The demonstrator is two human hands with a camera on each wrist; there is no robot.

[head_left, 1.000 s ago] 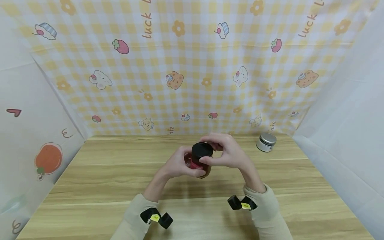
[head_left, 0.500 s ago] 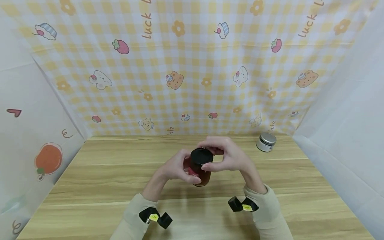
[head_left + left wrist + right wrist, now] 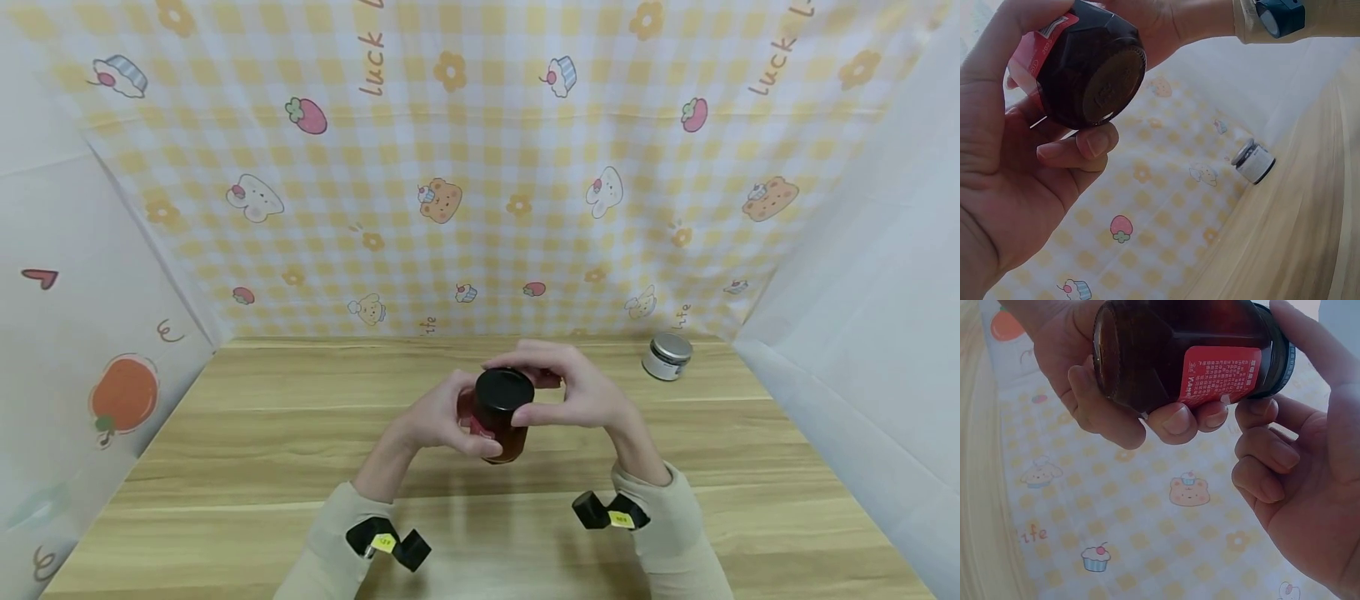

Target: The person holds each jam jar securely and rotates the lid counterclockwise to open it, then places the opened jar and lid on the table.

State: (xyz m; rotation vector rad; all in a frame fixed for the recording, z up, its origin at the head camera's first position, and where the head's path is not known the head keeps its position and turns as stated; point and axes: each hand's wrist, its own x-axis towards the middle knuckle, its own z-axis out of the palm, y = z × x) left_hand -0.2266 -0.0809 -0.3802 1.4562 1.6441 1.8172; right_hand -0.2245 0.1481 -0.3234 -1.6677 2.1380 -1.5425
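A dark reddish-brown glass jar with a red label and a black lid is held up over the table, slightly tilted in the head view. My left hand grips the jar's body, thumb along the near side and fingers behind it. At the lid, my right hand pinches the rim between the thumb in front and fingers at the back. In the left wrist view the bottom of the jar faces the camera. Its remaining right-hand fingers curl loosely below the lid in the right wrist view.
A small jar with a silver lid and pale label stands at the back right of the wooden table. Behind it hangs a yellow checked cloth, with white sheets at the sides.
Both hands have lowered the jar slightly toward the person, showing more of its body. Around the lid's rim, the right thumb has shifted right and the right fingertips left.
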